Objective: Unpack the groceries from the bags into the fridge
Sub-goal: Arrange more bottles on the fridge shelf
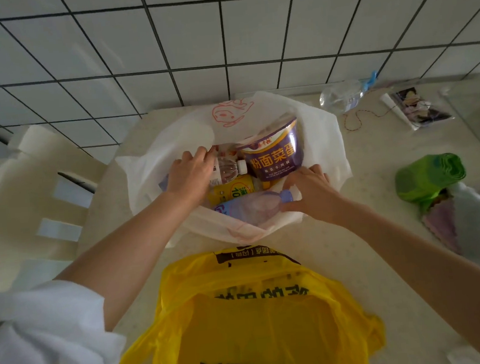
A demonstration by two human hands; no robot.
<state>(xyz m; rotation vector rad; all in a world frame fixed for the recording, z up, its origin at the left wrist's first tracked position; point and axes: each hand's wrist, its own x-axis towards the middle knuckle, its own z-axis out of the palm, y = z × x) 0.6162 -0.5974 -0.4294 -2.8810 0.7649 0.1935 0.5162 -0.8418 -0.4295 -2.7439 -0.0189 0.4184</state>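
A white bag [324, 133] stands open on the pale counter [375, 152]. Inside lie a purple noodle bowl [274, 155], a clear bottle with a white cap [230, 168], a yellow bottle [234, 192] and a blue-capped bottle [252, 208]. My left hand [188, 171] reaches into the bag and its fingers curl over the clear bottle. My right hand [312, 190] pinches the neck of the blue-capped bottle at the bag's right rim. A yellow bag [260, 325] lies nearer to me.
A white tiled wall rises behind the counter. At the back right lie a clear plastic bottle [341, 96], a packet [421, 108] and a red cord. A green roll of bags [427, 177] and a purple cloth [443, 225] sit at the right. A cream chair [30, 182] stands left.
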